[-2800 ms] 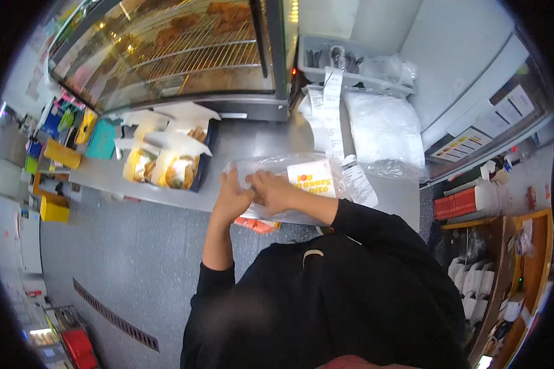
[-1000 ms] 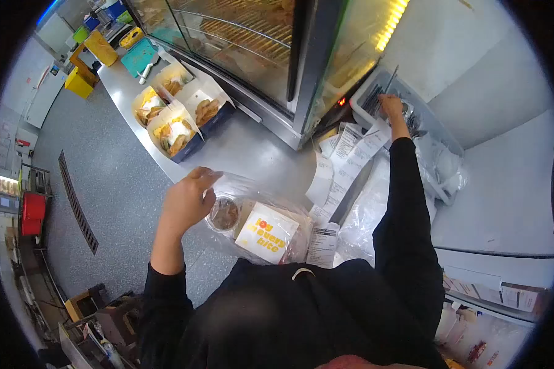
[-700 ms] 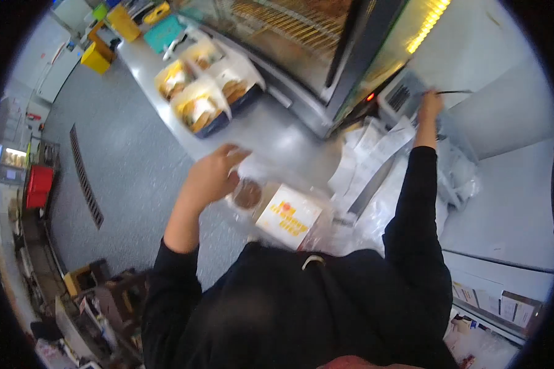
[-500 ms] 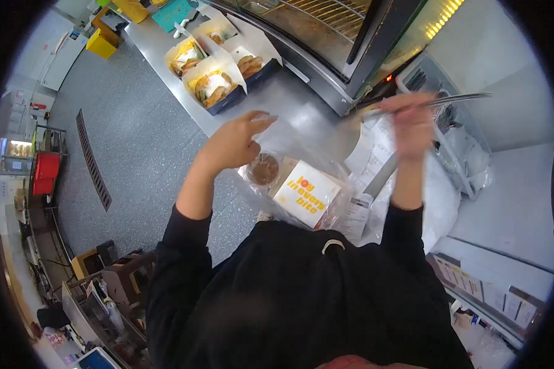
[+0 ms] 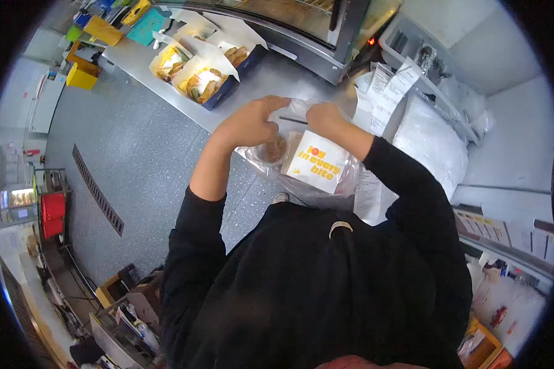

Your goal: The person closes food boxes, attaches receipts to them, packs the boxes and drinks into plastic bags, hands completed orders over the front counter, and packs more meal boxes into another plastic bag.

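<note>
Your bag (image 5: pixel 349 173) looks glossy, clear plastic, the box (image 5: pixel 317 162) inside smooth card; your sleeves (image 5: pixel 407 178) are matt cloth, your tabletop (image 5: pixel 274 81) shiny metal.

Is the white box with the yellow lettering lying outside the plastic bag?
No, the box sits inside the clear bag, with plastic around its sides.

Takeaway kitchen — food boxes (image 5: pixel 223 96), printed receipts (image 5: pixel 393 92)

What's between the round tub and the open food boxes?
The head view shows the left hand at the clear bag, then bare steel counter.
</note>
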{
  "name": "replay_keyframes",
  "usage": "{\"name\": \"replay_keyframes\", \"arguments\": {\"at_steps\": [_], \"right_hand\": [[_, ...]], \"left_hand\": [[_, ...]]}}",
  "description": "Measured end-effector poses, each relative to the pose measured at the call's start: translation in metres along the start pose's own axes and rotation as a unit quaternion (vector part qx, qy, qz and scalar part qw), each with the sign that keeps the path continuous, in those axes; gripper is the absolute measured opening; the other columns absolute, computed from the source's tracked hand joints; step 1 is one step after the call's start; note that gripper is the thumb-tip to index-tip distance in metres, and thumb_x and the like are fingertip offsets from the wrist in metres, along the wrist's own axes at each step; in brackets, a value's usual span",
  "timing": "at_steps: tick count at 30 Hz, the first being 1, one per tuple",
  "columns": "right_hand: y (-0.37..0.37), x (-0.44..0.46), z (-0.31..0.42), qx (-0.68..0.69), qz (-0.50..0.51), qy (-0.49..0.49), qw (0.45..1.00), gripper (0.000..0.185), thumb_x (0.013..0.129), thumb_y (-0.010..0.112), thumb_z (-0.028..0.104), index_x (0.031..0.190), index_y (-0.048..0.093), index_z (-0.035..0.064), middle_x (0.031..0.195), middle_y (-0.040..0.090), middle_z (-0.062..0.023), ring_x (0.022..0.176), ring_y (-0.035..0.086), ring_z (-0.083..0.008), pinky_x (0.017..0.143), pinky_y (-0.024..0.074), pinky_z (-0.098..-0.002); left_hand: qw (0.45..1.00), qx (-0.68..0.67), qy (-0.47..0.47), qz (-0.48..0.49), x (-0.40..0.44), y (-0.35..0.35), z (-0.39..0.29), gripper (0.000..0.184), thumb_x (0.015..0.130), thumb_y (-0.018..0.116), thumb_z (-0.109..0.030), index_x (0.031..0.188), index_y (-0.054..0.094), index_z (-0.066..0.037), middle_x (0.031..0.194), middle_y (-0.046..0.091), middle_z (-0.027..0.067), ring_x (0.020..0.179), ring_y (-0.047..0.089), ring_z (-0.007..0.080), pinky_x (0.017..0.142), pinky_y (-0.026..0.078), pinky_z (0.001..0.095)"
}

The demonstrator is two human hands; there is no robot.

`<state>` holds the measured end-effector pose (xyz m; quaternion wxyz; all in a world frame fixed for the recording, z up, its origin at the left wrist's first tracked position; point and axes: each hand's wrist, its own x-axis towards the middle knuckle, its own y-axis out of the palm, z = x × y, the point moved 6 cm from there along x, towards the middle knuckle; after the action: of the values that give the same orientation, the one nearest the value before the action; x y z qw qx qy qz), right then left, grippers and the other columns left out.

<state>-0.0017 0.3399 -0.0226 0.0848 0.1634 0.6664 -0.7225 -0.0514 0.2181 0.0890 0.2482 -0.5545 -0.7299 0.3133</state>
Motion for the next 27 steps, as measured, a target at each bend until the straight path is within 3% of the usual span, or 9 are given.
{"name": "replay_keyframes", "arguments": {"at_steps": [5,7,9,11,13,16,19,23,27], "right_hand": [[-0.009,-0.033,-0.009,0.052,0.063,-0.084,0.993,0.02,0.076,0.049,0.01,0.086,0.063,0.0025,0.09,0.062,-0.0158,0.083,0.06,-0.0268,0.069,0.047,-0.0365],[-0.055,-0.087,-0.016,0.346,-0.112,-0.196,0.911,0.019,0.077,0.05,0.013,0.088,0.062,0.0038,0.087,0.062,-0.016,0.081,0.06,-0.0254,0.067,0.0462,-0.0356],[-0.061,-0.15,-0.046,0.389,-0.119,0.005,0.913,0.021,0.078,0.054,0.02,0.089,0.062,0.0038,0.08,0.061,-0.0179,0.078,0.06,-0.0257,0.067,0.0453,-0.0359],[0.012,-0.194,-0.077,0.395,0.041,0.217,0.892,0.027,0.077,0.057,0.027,0.084,0.06,0.0012,0.081,0.06,-0.0189,0.08,0.059,-0.0275,0.071,0.045,-0.0351],[0.108,-0.221,-0.081,0.256,0.074,0.269,0.925,0.034,0.072,0.062,0.03,0.087,0.054,0.0002,0.085,0.058,-0.0201,0.082,0.058,-0.028,0.073,0.0446,-0.0356],[0.139,-0.253,-0.046,0.152,-0.177,0.467,0.853,0.041,0.068,0.067,0.025,0.095,0.047,0.0007,0.088,0.056,-0.021,0.084,0.057,-0.0319,0.075,0.0445,-0.0375],[0.154,-0.264,-0.043,0.344,-0.241,0.51,0.75,0.052,0.063,0.072,0.018,0.102,0.042,0.0008,0.095,0.053,-0.022,0.087,0.056,-0.0322,0.074,0.0445,-0.0386],[0.196,-0.265,-0.054,0.554,-0.229,0.452,0.66,0.057,0.062,0.071,0.009,0.108,0.039,0.001,0.111,0.047,-0.022,0.098,0.053,-0.0289,0.079,0.0438,-0.037],[0.172,-0.261,-0.05,0.657,-0.271,0.309,0.632,0.067,0.064,0.068,0.003,0.121,0.034,0.0041,0.115,0.047,-0.02,0.106,0.049,-0.0253,0.088,0.0396,-0.0346]], "left_hand": [[1.0,0.004,0.002,-0.013,0.001,-0.006,-0.004,0.058,0.061,0.045,0.004,0.118,0.046,-0.003,0.116,0.05,0.0156,0.106,0.049,0.0259,0.084,0.039,0.0285],[1.0,0.006,-0.008,-0.019,-0.002,-0.015,-0.008,0.058,0.061,0.045,0.004,0.119,0.046,-0.004,0.114,0.051,0.0147,0.104,0.05,0.0256,0.085,0.039,0.0287],[1.0,0.023,-0.007,-0.018,-0.005,-0.016,-0.01,0.058,0.062,0.046,0.001,0.119,0.046,-0.007,0.114,0.048,0.0179,0.104,0.048,0.0305,0.087,0.038,0.0322],[0.997,0.063,0.018,-0.036,-0.009,-0.016,-0.016,0.056,0.063,0.047,-0.001,0.119,0.046,-0.008,0.116,0.045,0.0224,0.104,0.047,0.0364,0.089,0.038,0.036],[0.988,0.134,0.012,-0.078,-0.013,-0.015,-0.018,0.057,0.064,0.054,-0.005,0.12,0.046,-0.013,0.119,0.04,0.0261,0.105,0.044,0.0415,0.089,0.037,0.0395],[0.96,0.224,0.029,-0.163,-0.025,-0.018,-0.046,0.057,0.064,0.062,-0.007,0.119,0.047,-0.014,0.122,0.036,0.0283,0.107,0.043,0.0422,0.089,0.036,0.0432],[0.94,0.209,0.116,-0.245,-0.031,-0.013,-0.085,0.053,0.066,0.061,-0.005,0.117,0.05,-0.013,0.123,0.036,0.0261,0.105,0.045,0.0387,0.089,0.036,0.0417],[0.981,-0.085,0.144,-0.095,-0.024,0.024,-0.1,0.041,0.069,0.06,-0.004,0.11,0.056,-0.008,0.123,0.041,0.0177,0.109,0.045,0.0305,0.092,0.035,0.0367],[0.984,-0.07,0.127,-0.104,-0.023,0.032,-0.094,0.037,0.069,0.059,-0.002,0.106,0.058,-0.007,0.12,0.045,0.0163,0.107,0.048,0.0277,0.089,0.038,0.0343]]}}
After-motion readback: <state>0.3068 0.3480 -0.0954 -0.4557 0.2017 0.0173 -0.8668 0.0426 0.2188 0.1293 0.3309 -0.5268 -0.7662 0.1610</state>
